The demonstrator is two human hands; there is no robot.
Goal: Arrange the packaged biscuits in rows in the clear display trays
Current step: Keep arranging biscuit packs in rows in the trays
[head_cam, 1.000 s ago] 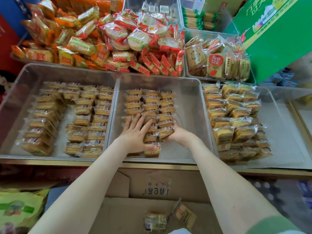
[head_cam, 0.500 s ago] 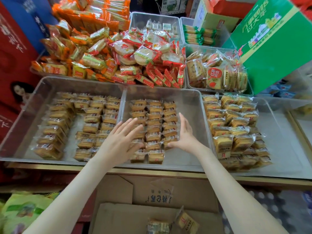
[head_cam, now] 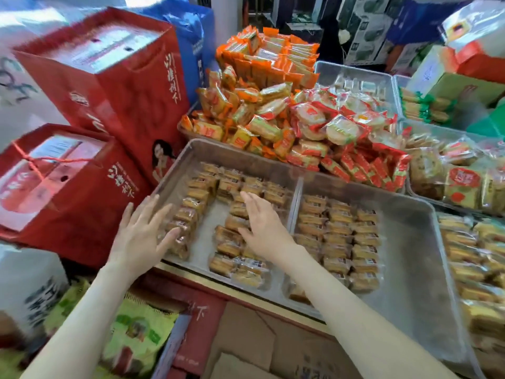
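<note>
Clear middle tray [head_cam: 410,255] is holding three rows of packaged biscuits [head_cam: 338,233]. Both hands, moved off it, are now reaching over the left tray [head_cam: 218,151]: left hand [head_cam: 142,236] spread at its near-left corner, right hand [head_cam: 262,228] lying flat on central packets.

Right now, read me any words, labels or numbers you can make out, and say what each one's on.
"下": the last white character on the tall red box; those above it are too smeared to read.
"下": white, on the red flap under the counter edge.
The biscuit wrappers and the white box: print too small or blurred.
</note>
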